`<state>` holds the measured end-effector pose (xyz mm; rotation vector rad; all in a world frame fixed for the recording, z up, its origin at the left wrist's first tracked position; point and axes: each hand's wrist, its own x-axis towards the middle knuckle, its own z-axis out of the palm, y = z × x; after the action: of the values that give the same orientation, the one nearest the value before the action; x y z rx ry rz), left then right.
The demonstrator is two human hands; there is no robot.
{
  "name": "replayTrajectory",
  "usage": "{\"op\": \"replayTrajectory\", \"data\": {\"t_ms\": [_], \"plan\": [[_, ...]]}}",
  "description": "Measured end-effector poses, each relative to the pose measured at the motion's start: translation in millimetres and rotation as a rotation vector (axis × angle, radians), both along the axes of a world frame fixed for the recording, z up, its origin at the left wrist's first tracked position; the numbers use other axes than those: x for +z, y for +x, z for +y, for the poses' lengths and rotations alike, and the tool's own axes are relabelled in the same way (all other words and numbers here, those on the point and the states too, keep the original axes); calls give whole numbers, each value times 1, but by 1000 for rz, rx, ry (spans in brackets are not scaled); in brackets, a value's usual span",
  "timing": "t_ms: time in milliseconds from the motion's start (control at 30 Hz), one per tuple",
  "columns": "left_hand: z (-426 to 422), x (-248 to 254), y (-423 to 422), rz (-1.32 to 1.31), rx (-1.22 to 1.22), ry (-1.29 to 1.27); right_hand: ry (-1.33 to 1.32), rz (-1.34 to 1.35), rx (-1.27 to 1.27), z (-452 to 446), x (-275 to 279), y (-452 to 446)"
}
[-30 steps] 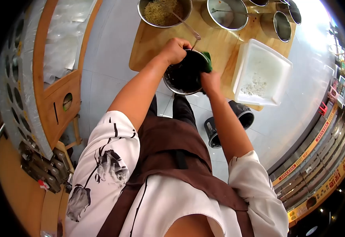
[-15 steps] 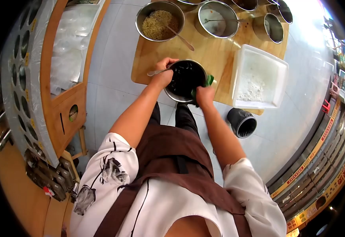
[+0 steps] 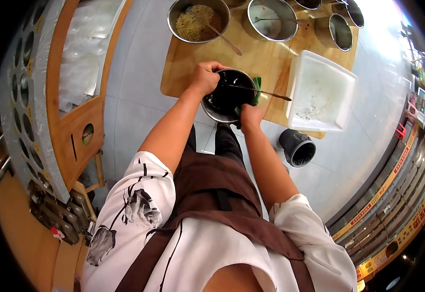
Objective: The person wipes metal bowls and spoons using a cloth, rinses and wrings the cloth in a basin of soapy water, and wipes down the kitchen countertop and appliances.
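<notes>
A metal pot with dark, glossy contents is at the near edge of the wooden table. My left hand is closed on the pot's upper left rim. At the lower right side of the pot, my right hand is closed round a green cloth that lies against the wall. Across the pot rests a spoon, its handle reaching over the right rim; its bowl end is lost in the dark contents. My right fingertips are partly hidden.
On the wooden table stand a bowl of chopped grains or nuts, a bowl of white granules, further metal pots and a white plastic bin. A lined trash can is on the floor. Left is a wooden cabinet.
The spoon's handle pointed left by my left hand; now it points right across the pot. My left hand has shifted up along the rim. My right hand stays at the cloth.
</notes>
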<state>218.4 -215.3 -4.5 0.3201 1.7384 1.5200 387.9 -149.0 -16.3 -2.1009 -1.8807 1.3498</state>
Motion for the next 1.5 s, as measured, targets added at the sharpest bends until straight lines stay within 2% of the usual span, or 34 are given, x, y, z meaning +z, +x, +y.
{"op": "replayTrajectory", "data": {"t_ms": [67,233,300,367,467,533,600,667,733,800,833,867,933,967,1067,1100,1200,1267,1333,1400,1500], "plan": [[-1,1,2,-12,37,-47,-127,64,-260,-12,2,-2],[-3,2,5,16,81,-63,-360,86,-454,-11,13,2],[-5,-5,9,48,78,-94,-1012,306,-501,4,29,14],[-5,-15,14,5,243,35,-1030,336,-450,14,54,17],[-6,-12,19,-28,346,60,-1024,342,-372,32,72,38],[-5,-14,20,-43,397,77,-768,365,-94,42,83,46],[-7,-15,20,-31,394,117,-701,343,-46,50,86,53],[-7,-15,20,-24,381,113,-486,284,206,59,78,62],[-8,-16,20,-59,376,73,-412,225,293,63,78,60],[-7,-15,19,-37,360,47,-37,344,433,62,82,54],[-8,-14,18,-20,338,23,54,322,512,62,87,49],[-9,-13,14,-17,345,18,48,325,518,61,91,42],[-10,-6,0,78,94,-96,185,384,692,62,101,20],[-8,-1,-6,156,5,-155,107,390,673,66,97,15],[5,10,-16,187,-104,-220,193,382,730,86,68,2],[9,8,-16,203,-113,-185,162,302,800,92,68,-6],[9,3,-11,302,-141,-169,245,344,799,91,74,-17],[9,0,-9,364,-138,-166,207,318,792,95,74,-19],[6,-2,-9,507,-144,-164,352,469,1017,96,74,-28],[7,-3,-10,542,-146,-182,427,381,1122,96,82,-41],[8,-11,-8,621,-140,-198,612,227,1519,102,87,-75]]}}
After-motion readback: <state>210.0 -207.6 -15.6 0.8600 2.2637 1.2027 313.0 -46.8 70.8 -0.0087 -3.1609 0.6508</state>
